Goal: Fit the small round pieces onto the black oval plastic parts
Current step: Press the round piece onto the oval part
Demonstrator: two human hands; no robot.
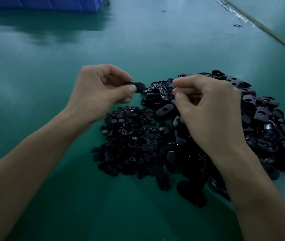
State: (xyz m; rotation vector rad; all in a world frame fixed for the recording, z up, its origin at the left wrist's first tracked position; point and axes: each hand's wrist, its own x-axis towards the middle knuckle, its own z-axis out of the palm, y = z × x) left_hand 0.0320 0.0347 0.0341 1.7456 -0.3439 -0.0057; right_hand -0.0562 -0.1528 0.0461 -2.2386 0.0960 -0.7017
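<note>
My left hand (101, 87) pinches one black oval part (139, 86) between thumb and fingers, held above the green table. My right hand (206, 105) hovers just to its right with fingers curled and thumb meeting the fingertips; whether it pinches a small piece I cannot tell. A heap of small round black pieces (129, 141) lies below and between my hands. A larger heap of black oval parts (260, 122) spreads under and to the right of my right hand.
The green table (138, 40) stretches ahead. A blue bin (51, 4) stands at the far left edge. The table's right edge (260, 26) runs diagonally at the upper right, with a small black scrap (237, 25) near it.
</note>
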